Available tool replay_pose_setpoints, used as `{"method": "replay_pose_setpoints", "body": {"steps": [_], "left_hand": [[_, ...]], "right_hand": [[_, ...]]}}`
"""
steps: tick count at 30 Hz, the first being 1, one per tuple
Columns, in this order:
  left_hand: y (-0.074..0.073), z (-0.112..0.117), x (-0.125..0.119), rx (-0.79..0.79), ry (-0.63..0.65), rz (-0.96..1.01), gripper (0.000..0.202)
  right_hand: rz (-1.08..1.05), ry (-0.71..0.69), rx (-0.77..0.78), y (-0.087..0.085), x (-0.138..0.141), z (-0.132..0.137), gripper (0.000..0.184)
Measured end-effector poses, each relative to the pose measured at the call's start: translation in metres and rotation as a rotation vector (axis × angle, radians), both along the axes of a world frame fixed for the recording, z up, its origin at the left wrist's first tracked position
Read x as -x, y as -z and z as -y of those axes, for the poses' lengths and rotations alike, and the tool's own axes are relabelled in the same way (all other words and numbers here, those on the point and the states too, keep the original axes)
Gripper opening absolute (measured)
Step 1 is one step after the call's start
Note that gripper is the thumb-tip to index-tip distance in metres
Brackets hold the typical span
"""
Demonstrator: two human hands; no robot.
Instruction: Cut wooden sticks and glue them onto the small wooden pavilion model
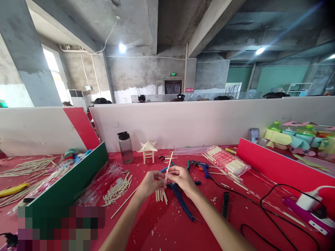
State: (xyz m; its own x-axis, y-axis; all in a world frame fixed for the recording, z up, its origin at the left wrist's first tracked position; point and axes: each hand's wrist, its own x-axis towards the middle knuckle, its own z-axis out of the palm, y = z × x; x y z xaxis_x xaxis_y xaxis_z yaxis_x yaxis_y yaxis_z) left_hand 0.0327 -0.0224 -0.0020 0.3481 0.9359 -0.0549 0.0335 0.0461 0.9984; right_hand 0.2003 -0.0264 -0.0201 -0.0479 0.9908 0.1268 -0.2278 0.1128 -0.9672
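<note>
Both my left hand [154,180] and my right hand [180,177] have their fingers closed around the lower part of one pale wooden stick [170,161], held tilted above the red table. Just below my hands lie several short cut sticks [160,197]. Blue-handled pliers [182,202] lie beneath my right hand, their head partly hidden by it. Beyond the hands stands a small pavilion model [148,152] made of sticks. A pile of short stick pieces [118,190] sits to the left of my left hand.
A water bottle [125,147] stands by the white partition [170,122]. A glue gun [201,166] with a black cord lies to the right, near packs of sticks [227,162]. Green [70,184] and red [285,167] dividers flank the table. A power strip [311,216] sits at the right.
</note>
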Motion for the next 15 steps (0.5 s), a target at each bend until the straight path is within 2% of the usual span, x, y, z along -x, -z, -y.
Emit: {"method": "replay_pose_setpoints", "body": {"steps": [15], "left_hand": [[-0.0061,0.0060,-0.0003,0.065,0.024,-0.016,0.055]], "right_hand": [[0.033,-0.031,0.002,0.0006,-0.0010,-0.0016,0.047]]}}
